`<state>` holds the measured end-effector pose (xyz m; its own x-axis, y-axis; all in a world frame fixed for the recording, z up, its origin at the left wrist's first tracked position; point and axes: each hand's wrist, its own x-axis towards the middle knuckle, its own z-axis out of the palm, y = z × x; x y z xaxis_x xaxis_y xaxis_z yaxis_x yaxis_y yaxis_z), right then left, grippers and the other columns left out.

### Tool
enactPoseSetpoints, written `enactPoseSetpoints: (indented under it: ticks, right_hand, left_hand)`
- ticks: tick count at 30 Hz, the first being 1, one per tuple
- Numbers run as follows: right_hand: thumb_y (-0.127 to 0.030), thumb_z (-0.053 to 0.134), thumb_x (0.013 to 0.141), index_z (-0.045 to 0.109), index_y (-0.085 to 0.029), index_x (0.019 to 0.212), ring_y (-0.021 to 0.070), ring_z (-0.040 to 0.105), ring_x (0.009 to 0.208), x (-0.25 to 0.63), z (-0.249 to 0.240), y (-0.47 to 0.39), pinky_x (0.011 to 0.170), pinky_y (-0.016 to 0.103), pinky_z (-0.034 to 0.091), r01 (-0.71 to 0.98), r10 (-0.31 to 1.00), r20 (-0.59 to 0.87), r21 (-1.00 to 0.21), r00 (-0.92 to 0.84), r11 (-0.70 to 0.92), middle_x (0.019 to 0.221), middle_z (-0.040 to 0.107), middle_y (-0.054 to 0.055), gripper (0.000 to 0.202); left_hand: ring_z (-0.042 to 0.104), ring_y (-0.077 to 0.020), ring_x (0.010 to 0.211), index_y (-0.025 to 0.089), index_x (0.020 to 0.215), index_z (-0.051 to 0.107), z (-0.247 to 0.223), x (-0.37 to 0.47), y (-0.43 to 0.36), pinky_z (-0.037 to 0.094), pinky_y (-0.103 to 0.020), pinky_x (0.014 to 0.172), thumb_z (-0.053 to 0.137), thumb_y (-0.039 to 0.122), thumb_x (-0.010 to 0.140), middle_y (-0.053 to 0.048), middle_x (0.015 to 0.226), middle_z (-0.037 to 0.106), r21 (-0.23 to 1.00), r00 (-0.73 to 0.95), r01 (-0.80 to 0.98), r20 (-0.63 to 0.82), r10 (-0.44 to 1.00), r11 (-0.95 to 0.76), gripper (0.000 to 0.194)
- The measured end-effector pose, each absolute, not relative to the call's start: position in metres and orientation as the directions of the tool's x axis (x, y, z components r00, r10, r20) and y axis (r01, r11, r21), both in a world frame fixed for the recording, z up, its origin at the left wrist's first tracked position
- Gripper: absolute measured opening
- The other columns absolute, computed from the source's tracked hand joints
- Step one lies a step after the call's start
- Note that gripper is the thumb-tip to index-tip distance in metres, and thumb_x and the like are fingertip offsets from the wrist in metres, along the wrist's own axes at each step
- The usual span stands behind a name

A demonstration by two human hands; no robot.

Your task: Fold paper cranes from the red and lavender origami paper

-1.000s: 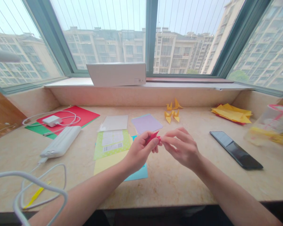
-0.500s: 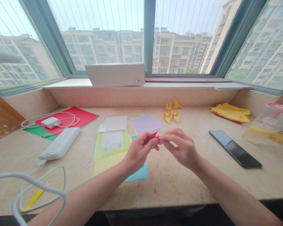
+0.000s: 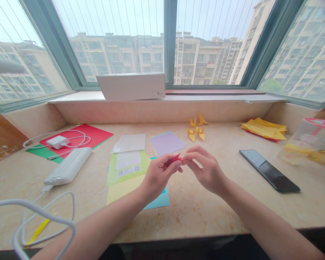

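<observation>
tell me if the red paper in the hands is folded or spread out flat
Folded: the red paper shows as a small piece with a sharp point, pinched between the left hand and right hand.

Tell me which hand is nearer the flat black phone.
The right hand, just left of the flat black phone; the left hand is farther left, beyond the right.

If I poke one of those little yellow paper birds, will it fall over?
The yellow birds are just folded paper, so a poke would probably slide or tip one. Their thin, pointed folds might bend if squeezed.
</observation>
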<state>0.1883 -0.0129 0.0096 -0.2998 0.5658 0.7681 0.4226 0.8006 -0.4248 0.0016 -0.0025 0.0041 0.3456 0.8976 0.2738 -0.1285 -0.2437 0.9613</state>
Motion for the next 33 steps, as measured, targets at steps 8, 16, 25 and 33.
enactPoseSetpoints:
  ticks: [8, 16, 25, 33]
  right_hand:
    - [-0.016, 0.06, 0.093, 0.066, -0.021, 0.095, 0.0176, 0.062, 0.083, 0.183, 0.015, -0.017, 0.075, 0.034, 0.053, 0.398, 0.623, 0.73, -0.503, -0.279, 0.767, 0.092, 0.066, 0.005, 0.008]
    - [-0.017, 0.063, 0.091, 0.068, -0.02, 0.084, 0.0162, 0.061, 0.076, 0.18, 0.018, -0.019, 0.07, 0.031, 0.051, 0.377, 0.708, 0.67, -0.611, -0.222, 0.696, 0.084, 0.068, 0.003, 0.009]
    - [-0.02, 0.068, 0.088, 0.069, -0.021, 0.08, 0.0142, 0.057, 0.067, 0.177, 0.015, -0.02, 0.066, 0.029, 0.047, 0.383, 0.777, 0.621, -0.697, -0.1, 0.606, 0.073, 0.068, -0.001, 0.008]
    - [-0.025, 0.068, 0.089, 0.072, -0.022, 0.086, 0.0149, 0.059, 0.068, 0.175, 0.016, -0.02, 0.062, 0.028, 0.048, 0.377, 0.808, 0.576, -0.727, -0.119, 0.574, 0.077, 0.069, 0.001, 0.006]
  left_hand:
    - [0.065, -0.0148, 0.069, 0.015, 0.092, 0.072, 0.002, 0.002, -0.001, 0.05, -0.025, 0.068, 0.068, 0.033, 0.088, -0.003, 0.072, 0.07, 0.941, 0.298, -0.044, 0.333, 0.895, -0.336, 0.019]
    - [0.065, -0.0153, 0.067, 0.016, 0.09, 0.074, 0.003, 0.002, -0.003, 0.052, -0.027, 0.068, 0.07, 0.036, 0.087, -0.003, 0.071, 0.071, 0.941, 0.292, -0.052, 0.334, 0.896, -0.334, 0.02]
    - [0.064, -0.0141, 0.071, 0.016, 0.084, 0.075, 0.003, 0.003, -0.004, 0.051, -0.025, 0.071, 0.072, 0.032, 0.086, -0.002, 0.072, 0.071, 0.943, 0.227, -0.117, 0.332, 0.916, -0.313, 0.016]
    - [0.065, -0.0129, 0.074, 0.017, 0.086, 0.074, 0.003, 0.007, 0.0, 0.053, -0.025, 0.075, 0.077, 0.035, 0.08, -0.002, 0.074, 0.071, 0.937, 0.221, -0.321, 0.217, 0.951, -0.139, 0.019]
